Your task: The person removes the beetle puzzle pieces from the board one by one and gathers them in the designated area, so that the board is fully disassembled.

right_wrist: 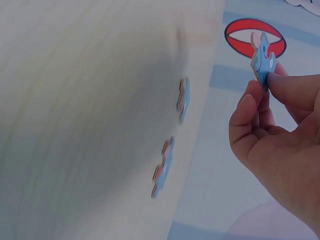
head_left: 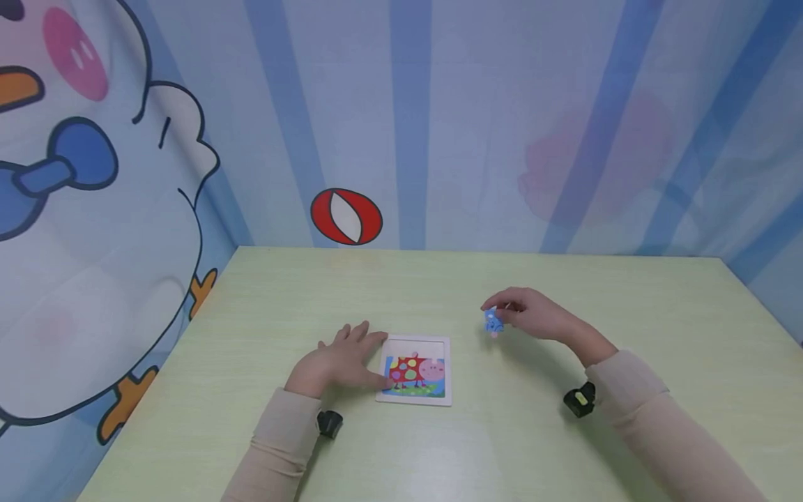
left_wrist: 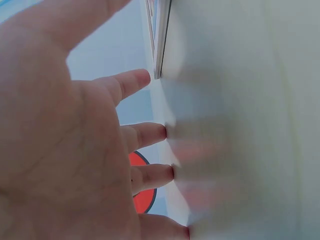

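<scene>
A puzzle board (head_left: 414,401) with a white frame lies on the table. Its lower part shows a pig face and a red spotted body; a pale strip runs along the top inside the frame. My left hand (head_left: 343,364) rests at the board's left side with fingers spread, thumb over the lower left edge and index finger by the upper left corner. Right of the board, my right hand (head_left: 533,315) pinches a blue puzzle piece (right_wrist: 261,59) between thumb and fingers, raised above the table. Two loose puzzle pieces, one (right_wrist: 184,100) and another (right_wrist: 163,169), lie flat on the table in the right wrist view.
The pale wooden table (head_left: 301,293) ends at a striped blue cloth backdrop (head_left: 464,139) with a printed red and white ball (head_left: 346,217). A large printed cartoon figure (head_left: 94,293) covers the backdrop's left side.
</scene>
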Demonstrator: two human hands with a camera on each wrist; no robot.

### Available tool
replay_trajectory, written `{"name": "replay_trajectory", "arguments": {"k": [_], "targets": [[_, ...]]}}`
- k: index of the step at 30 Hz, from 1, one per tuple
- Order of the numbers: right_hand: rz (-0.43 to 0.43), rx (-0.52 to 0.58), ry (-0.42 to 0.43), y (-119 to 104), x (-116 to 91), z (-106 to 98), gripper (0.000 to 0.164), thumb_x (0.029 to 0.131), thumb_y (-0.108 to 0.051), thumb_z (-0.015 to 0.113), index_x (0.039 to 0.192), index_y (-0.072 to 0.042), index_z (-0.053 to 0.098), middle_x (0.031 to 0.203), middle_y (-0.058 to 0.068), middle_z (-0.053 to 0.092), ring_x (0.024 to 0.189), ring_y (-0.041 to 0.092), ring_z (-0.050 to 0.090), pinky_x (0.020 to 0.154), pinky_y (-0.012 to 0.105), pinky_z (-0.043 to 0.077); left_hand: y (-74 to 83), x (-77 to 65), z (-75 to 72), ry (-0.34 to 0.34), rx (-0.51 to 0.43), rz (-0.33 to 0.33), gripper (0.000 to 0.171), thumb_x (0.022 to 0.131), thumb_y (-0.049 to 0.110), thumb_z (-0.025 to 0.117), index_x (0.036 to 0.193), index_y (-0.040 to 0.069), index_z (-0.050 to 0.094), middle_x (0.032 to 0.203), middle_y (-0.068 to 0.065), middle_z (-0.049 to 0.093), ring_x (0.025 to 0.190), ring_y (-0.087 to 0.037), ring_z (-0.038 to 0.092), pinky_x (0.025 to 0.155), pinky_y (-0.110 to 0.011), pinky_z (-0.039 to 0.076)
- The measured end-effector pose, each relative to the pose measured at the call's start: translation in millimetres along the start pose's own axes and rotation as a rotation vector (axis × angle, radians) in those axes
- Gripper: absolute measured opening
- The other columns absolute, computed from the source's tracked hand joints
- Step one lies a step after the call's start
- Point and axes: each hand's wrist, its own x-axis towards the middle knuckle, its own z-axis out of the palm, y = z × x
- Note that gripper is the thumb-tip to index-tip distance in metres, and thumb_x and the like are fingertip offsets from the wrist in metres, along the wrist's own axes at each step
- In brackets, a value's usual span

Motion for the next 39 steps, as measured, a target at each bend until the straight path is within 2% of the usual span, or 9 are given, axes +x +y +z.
{"name": "replay_trajectory", "arguments": {"k": [7, 19, 28, 39], "targets": [[0.035, 0.005, 0.038, 21, -14, -17, 0.029, 0.099, -0.008, 0.048, 0.124, 0.001, 0.061, 0.102, 0.013, 0.057, 0.076, 0.022, 0.053, 0.067, 0.034, 0.045, -2.9, 0.7, 0.7, -0.012, -0.005, 0.009, 0.092, 0.074, 0.047, 0.077, 0.15, 0.02, 0.034, 0.16, -0.014, 0.015, 0.145, -0.044, 0.008, 0.104, -0.076, 0.012], [0.122, -0.079, 0.116, 55, -32, -36, 0.032, 0.1, -0.01, 0.046, 0.127, 0.002, 0.059, 0.125, 0.026, 0.054, 0.1, 0.032, 0.057, 0.073, 0.035, 0.05, -2.1, -1.4, 1.0, -0.005, 0.011, 0.012, 0.093, 0.071, 0.047, 0.08, 0.149, 0.019, 0.036, 0.16, -0.015, 0.017, 0.145, -0.044, 0.01, 0.104, -0.076, 0.014], [0.159, -0.121, 0.124, 69, -37, -43, 0.031, 0.1, -0.01, 0.045, 0.125, 0.002, 0.06, 0.13, 0.029, 0.051, 0.101, 0.035, 0.056, 0.072, 0.036, 0.049, -0.7, -1.8, -0.1, -0.014, 0.02, 0.0, 0.093, 0.073, 0.044, 0.079, 0.15, 0.019, 0.035, 0.16, -0.015, 0.015, 0.145, -0.043, 0.008, 0.105, -0.075, 0.012], [0.193, -0.17, 0.122, 82, -37, -46, 0.03, 0.098, -0.005, 0.044, 0.121, 0.003, 0.062, 0.124, 0.033, 0.054, 0.109, 0.046, 0.054, 0.079, 0.047, 0.049, -1.6, -2.5, -0.1, -0.006, 0.012, 0.007, 0.093, 0.071, 0.045, 0.08, 0.149, 0.02, 0.036, 0.16, -0.015, 0.017, 0.145, -0.044, 0.009, 0.104, -0.075, 0.013]]}}
